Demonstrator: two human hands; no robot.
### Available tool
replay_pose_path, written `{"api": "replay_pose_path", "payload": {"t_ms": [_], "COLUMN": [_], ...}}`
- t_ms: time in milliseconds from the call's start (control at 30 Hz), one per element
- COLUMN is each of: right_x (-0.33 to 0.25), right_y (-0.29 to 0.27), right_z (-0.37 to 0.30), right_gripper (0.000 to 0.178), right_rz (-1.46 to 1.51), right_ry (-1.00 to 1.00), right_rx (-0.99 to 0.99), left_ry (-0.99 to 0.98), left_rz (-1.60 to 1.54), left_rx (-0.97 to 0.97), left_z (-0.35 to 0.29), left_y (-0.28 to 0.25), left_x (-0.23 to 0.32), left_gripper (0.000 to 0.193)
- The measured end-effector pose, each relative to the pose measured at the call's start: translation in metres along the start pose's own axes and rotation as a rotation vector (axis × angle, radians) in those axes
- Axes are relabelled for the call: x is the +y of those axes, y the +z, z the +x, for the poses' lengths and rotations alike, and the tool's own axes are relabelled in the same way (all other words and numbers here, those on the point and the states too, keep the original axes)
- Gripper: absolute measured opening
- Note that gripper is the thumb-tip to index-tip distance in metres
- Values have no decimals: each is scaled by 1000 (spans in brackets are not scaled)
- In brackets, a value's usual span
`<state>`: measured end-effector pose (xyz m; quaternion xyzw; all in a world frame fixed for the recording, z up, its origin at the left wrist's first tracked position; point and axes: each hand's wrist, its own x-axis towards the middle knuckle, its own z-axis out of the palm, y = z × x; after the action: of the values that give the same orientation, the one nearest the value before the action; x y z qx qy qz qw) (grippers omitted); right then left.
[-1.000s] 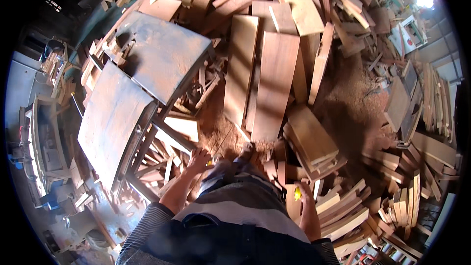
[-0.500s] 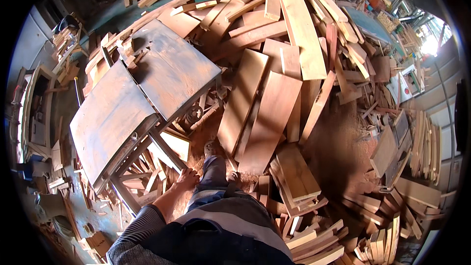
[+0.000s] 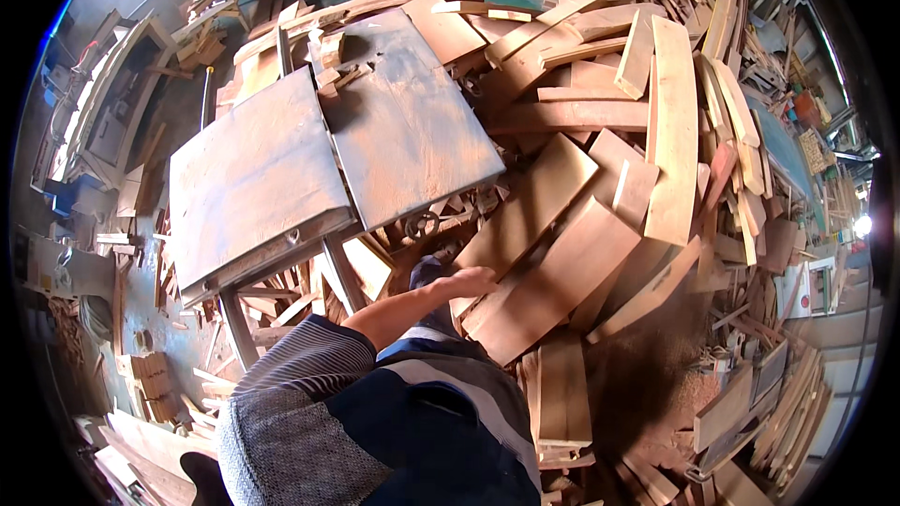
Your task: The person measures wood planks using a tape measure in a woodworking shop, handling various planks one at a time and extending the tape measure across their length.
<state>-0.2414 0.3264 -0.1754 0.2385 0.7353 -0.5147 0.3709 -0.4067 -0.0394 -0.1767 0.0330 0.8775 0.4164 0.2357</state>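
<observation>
Since a second ago, left hand (image 3: 466,280) has reached out right, fingers loosely apart, gripping nothing, over the near end of a long plank (image 3: 553,276); right hand unseen.

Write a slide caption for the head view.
Left hand reaching toward stacked wooden boards beside a metal saw table.

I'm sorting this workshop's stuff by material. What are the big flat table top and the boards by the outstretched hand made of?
The grey-brown flat table top looks like bare metal, dulled and dusted with rusty sawdust: smooth, grainless, with a straight seam between two plates. The pale tan curved boards beside the left hand look like raw unfinished wood, judging by their visible grain and sawn edges.
</observation>
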Motion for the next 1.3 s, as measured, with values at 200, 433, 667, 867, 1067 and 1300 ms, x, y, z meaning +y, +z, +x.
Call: {"api": "replay_pose_path", "payload": {"t_ms": [200, 433, 667, 867, 1067, 1300], "right_x": [-74, -163, -230, -261, -277, -302], "right_y": [40, 101, 136, 137, 144, 142], "right_z": [33, 57, 76, 82, 90, 117], "right_gripper": [20, 20, 21, 21, 21, 22], "right_rz": [-38, -64, -66, -70, -45, -28], "right_ry": [4, 74, 114, 179, 261, 323], "right_rx": [37, 92, 132, 175, 217, 243], "left_ry": [6, 4, 32, 70, -20, -101], "left_rz": [-138, -263, -303, -89, 184, 190], "left_rx": [-2, 190, 451, 725, 714, 689], "left_z": [91, 185, 326, 450, 528, 597], "left_y": [-76, -198, -312, -359, -428, -475], "left_x": [10, 16, -2, -55, -85, -96], "left_gripper": [43, 31, 29, 40, 58, 68]}}
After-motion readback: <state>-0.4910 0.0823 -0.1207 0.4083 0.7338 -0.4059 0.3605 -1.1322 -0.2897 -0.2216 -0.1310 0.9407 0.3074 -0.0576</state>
